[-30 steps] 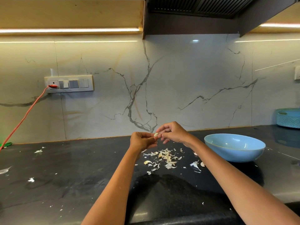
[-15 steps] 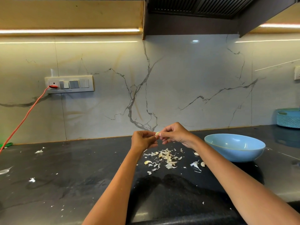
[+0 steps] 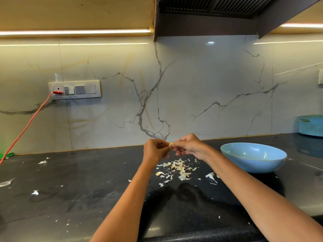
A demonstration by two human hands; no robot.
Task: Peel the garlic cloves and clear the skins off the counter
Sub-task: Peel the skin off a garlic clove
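Dark counter [image 3: 70,189], blue bowl [image 3: 253,165]

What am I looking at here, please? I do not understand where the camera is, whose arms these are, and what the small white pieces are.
There is no machine here. A person wears the camera on the head, so you see that person's own arms from above. The left hand and right hand together pinch one garlic clove above a dark counter. The white pieces below are peeled garlic skins, with some scraps farther left. A blue bowl stands on the right; what lies inside it is not visible. On the wall behind, an orange cable is plugged into a switch panel.
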